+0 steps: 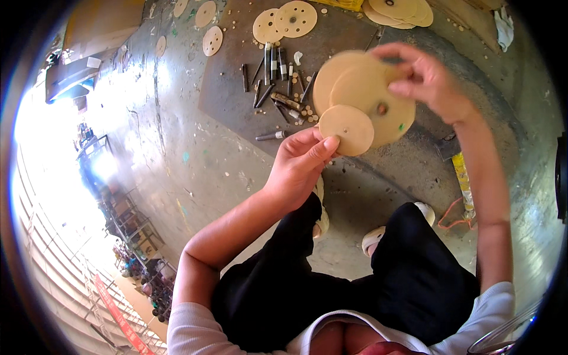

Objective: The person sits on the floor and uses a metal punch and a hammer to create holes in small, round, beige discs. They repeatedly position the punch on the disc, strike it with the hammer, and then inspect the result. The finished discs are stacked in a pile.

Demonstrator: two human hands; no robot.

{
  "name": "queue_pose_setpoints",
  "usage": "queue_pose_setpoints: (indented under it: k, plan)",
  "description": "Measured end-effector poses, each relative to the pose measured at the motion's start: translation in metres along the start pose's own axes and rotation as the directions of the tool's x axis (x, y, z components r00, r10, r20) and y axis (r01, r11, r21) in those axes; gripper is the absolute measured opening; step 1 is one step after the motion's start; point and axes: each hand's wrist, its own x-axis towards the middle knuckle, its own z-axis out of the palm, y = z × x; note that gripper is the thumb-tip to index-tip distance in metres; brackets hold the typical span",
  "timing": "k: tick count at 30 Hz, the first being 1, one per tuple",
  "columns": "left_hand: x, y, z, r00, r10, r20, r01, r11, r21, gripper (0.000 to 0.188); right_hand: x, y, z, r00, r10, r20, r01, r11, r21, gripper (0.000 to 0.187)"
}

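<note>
Head view: small disc (347,129) pinched by left hand (299,165) thumb, fingers.

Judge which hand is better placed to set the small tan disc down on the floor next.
Left, probably. The left hand alone pinches the small tan disc by its lower edge, nearer the floor. The right hand is higher, holding the larger discs.

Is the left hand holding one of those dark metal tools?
No, the left hand pinches a small tan disc; the metal tools lie on the floor.
</note>
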Motion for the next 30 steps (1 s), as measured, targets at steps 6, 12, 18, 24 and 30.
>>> queue_pose_setpoints:
  k: [6,12,18,24,30]
  plan:
    - [0.0,0.0,0.019,1.0,0.001,0.023,-0.002,0.999,0.047,0.012,0.003,0.027,-0.107,0.648,-0.157,-0.746,0.054,0.986,-0.16,0.028]
    - [-0.003,0.002,0.018,1.0,-0.002,0.029,-0.004,0.984,0.179,0.012,-0.03,-0.001,0.014,0.999,-0.019,-0.05,0.016,0.998,-0.059,0.037]
    - [0.005,0.008,0.031,0.995,-0.051,0.082,0.011,0.904,0.428,0.013,-0.05,0.0,0.062,0.996,0.077,-0.054,-0.082,0.991,-0.104,0.026]
    - [0.027,-0.017,0.016,0.967,-0.055,0.249,-0.062,0.897,0.438,0.02,-0.071,0.02,0.066,0.963,0.255,-0.082,-0.261,0.963,-0.072,0.024]
    - [0.054,-0.03,0.024,0.952,-0.163,0.258,-0.001,0.845,0.535,0.02,-0.084,0.033,0.06,0.93,0.304,-0.205,-0.272,0.947,0.172,0.021]
